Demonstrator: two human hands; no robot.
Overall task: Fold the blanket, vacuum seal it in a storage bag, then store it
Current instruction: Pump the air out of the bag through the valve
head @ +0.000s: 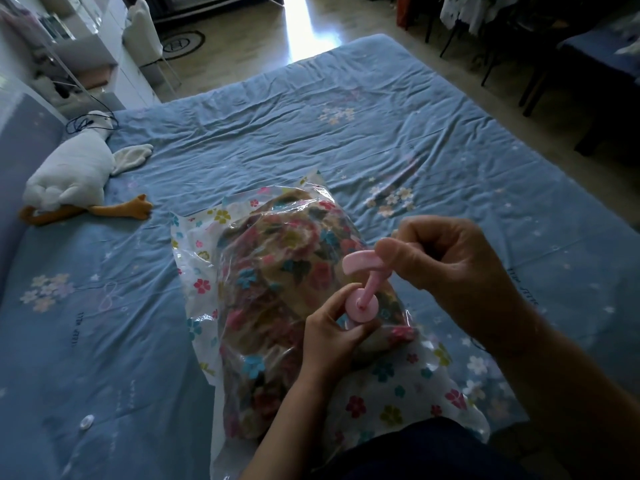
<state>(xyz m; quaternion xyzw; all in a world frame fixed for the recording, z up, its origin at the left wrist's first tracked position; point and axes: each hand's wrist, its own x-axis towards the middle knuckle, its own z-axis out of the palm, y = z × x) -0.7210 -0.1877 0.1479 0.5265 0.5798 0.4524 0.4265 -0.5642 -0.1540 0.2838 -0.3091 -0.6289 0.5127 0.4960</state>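
blue floral bedsheet (311, 133) supports the storage bag (207, 271) containing the folded blanket (277, 271). left hand (332, 337) pinches the pink hand pump (360, 299) barrel; right hand (446, 258) grips its raised handle. risk: a tilted barrel breaks the valve seal, readmitting air.

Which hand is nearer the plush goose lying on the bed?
Left. The left hand holds the pink pump at its base, on the side toward the plush goose. The right hand grips the pump's handle, farther from it.
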